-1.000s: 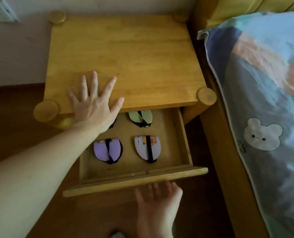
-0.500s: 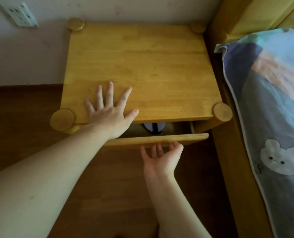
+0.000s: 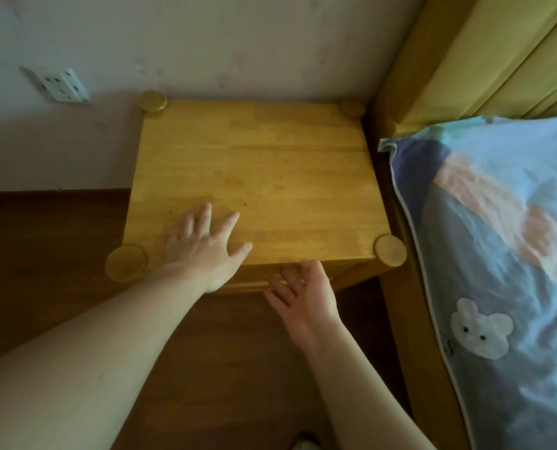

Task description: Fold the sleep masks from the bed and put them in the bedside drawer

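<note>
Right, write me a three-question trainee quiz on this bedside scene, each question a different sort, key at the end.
1. True or false: the bedside drawer is pulled out, with sleep masks showing inside.
2. Multiple choice: the left hand rests on A) the quilt, B) the nightstand top, C) the floor.
3. Short answer: what does the right hand touch?

Key:
1. False. The drawer front sits flush under the top and no masks show.
2. B. It lies flat, fingers spread, near the front edge.
3. The drawer front, open fingers against it, grasping nothing.
</note>
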